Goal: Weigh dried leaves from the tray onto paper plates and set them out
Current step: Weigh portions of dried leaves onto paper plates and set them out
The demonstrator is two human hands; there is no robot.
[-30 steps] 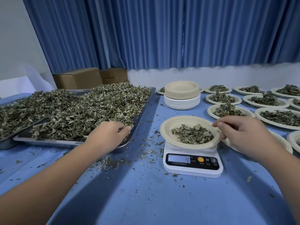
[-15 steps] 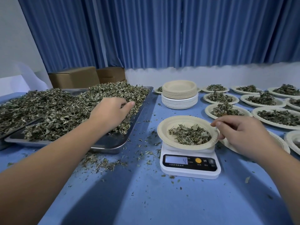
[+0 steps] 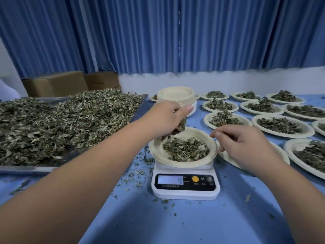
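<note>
I'm holding my left hand [image 3: 167, 118] over the paper plate [image 3: 158, 153] on the scale [image 3: 185, 193], fingers [image 3: 186, 108] clutching dried leaves [image 3: 182, 125], right hand [image 3: 246, 147] curling beside the rim, grasp unclear

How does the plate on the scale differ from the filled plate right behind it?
The plate on the scale sits raised on that white scale; the plate behind it lies on the blue table. The left hand holds a clump of leaves over the first; nothing is over the second. Both are pale, round paper plates, neither empty.
</note>
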